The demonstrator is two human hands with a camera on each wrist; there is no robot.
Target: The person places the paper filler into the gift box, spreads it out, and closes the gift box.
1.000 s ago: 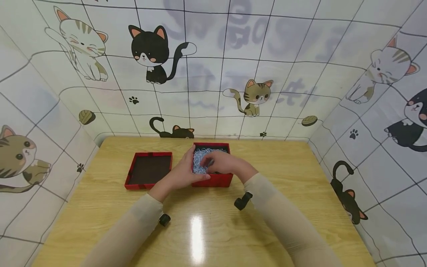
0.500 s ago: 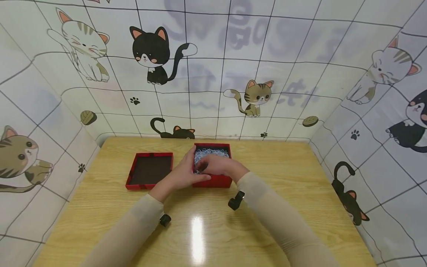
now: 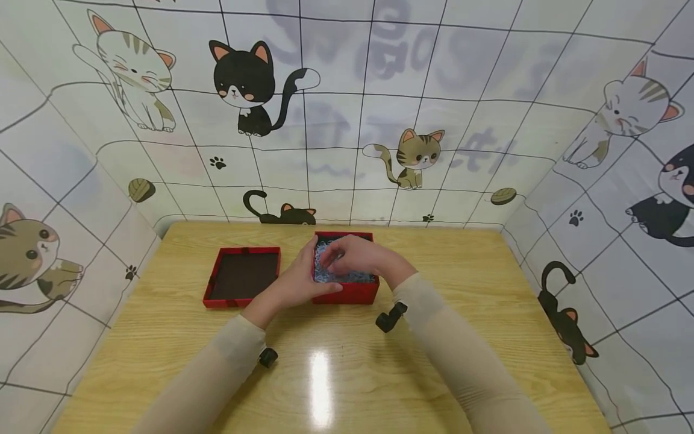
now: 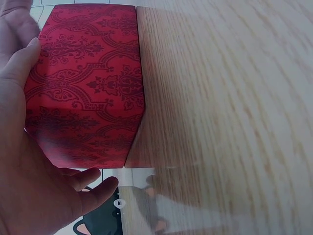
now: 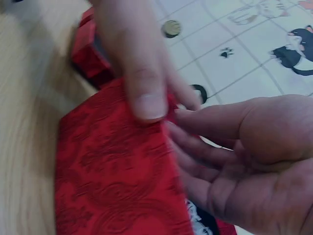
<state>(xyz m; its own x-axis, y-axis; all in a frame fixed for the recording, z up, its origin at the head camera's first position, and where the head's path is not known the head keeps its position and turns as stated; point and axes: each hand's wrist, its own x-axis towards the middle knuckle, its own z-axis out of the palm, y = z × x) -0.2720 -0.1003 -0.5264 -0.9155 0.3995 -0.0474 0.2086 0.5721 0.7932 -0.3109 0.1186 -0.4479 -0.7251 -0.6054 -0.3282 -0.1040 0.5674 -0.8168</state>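
A red patterned box (image 3: 351, 294) stands near the back of the table, filled with pale blue shredded paper (image 3: 320, 273). My left hand (image 3: 295, 278) grips its left front corner, the thumb along the front wall and the fingers at the left side. In the left wrist view that hand (image 4: 34, 181) spreads around the box wall (image 4: 88, 73). Over the box's opening hovers my right hand (image 3: 355, 256), fingers loosely bent down at the paper. The right wrist view has the right hand (image 5: 264, 156) with nothing visible in it; its fingertips are partly hidden behind the box edge.
Left of the box lies a shallow red lid (image 3: 244, 277), its dark inside facing up. The wooden table (image 3: 347, 374) ends at a cat-patterned wall sheet (image 3: 336, 169) behind and at both sides. A black wrist camera (image 3: 391, 317) hangs under the right sleeve.
My right hand dipped to the left front part of the paper half a second ago, then rose a little and back. The left hand and the box have stayed in place.
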